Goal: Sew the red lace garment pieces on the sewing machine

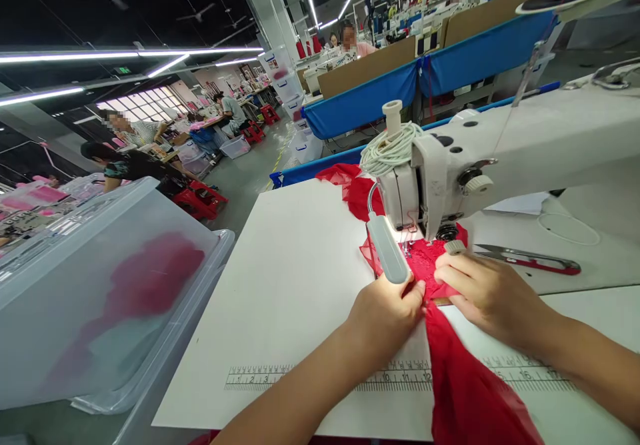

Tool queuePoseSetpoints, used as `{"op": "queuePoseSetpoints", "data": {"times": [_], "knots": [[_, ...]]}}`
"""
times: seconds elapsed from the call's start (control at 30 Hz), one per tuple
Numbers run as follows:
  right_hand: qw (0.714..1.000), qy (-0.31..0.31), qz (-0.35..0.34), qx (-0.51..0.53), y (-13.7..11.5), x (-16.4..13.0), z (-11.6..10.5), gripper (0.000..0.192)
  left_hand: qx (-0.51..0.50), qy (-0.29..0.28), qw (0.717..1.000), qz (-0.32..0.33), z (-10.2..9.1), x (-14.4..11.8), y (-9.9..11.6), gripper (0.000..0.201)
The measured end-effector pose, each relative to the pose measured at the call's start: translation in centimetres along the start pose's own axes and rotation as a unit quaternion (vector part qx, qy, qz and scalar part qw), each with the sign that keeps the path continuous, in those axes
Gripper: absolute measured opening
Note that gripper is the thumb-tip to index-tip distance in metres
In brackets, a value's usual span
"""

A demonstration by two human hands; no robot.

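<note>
A strip of sheer red fabric with a lace part lies under the needle of a white sewing machine and trails over the table's front edge. My left hand pinches the fabric's near edge between thumb and fingers, just in front of the presser foot. To the right of the needle, my right hand grips the lace with bent fingers; its fingertips are partly hidden. A small grey lamp hangs lit above my left hand.
Red-handled thread snips lie right of the machine head. A printed ruler runs along the front of the white table. At left stands a clear plastic bin with red cloth inside. People work at other machines behind.
</note>
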State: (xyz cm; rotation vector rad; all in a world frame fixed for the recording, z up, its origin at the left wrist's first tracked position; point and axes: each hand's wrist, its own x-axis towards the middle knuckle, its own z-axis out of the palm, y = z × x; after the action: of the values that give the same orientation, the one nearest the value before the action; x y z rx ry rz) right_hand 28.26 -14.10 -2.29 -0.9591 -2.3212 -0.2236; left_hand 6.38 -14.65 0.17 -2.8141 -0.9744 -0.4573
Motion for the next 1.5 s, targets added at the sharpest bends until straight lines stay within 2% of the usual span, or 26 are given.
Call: {"op": "queuePoseSetpoints", "data": {"times": [0.03, 0.13, 0.23, 0.4, 0.67, 0.87, 1.1, 1.3, 1.5], "knots": [[1.0, 0.0, 0.001, -0.001, 0.0, 0.0, 0.0, 0.028, -0.012, -0.011, 1.0, -0.006, -0.3, -0.1, 0.3, 0.039], [1.0, 0.002, 0.001, -0.005, 0.1, -0.2, 0.0, 0.027, -0.035, -0.029, 0.999, -0.014, -0.8, -0.4, 0.8, 0.072], [1.0, 0.003, -0.005, -0.011, 0.3, -0.1, -0.1, 0.026, -0.038, -0.006, 0.999, -0.025, -0.6, -0.6, 1.0, 0.092], [1.0, 0.003, -0.005, -0.002, 0.3, 0.0, -0.1, 0.027, -0.014, 0.027, 0.999, -0.031, 0.1, -0.6, 1.3, 0.093], [1.0, 0.006, -0.003, 0.006, 0.6, 0.2, 0.2, 0.028, 0.014, 0.014, 0.999, -0.029, 0.8, -0.7, 1.1, 0.09], [1.0, 0.012, 0.009, 0.005, 1.0, 0.2, 0.5, 0.029, 0.035, 0.029, 0.998, -0.033, 1.1, -0.6, 0.8, 0.095], [0.999, 0.014, 0.03, 0.005, 1.0, 0.5, 0.5, 0.036, 0.048, 0.007, 0.997, -0.052, 1.7, -0.6, 0.6, 0.1], [1.0, 0.02, 0.019, -0.006, 0.9, 0.7, 0.4, 0.033, 0.053, 0.026, 0.997, -0.049, 1.5, -0.8, 0.8, 0.101], [1.0, 0.016, 0.018, -0.009, 1.4, 0.4, 0.7, 0.033, 0.068, 0.074, 0.994, -0.035, 1.3, -0.7, 1.1, 0.103]]}}
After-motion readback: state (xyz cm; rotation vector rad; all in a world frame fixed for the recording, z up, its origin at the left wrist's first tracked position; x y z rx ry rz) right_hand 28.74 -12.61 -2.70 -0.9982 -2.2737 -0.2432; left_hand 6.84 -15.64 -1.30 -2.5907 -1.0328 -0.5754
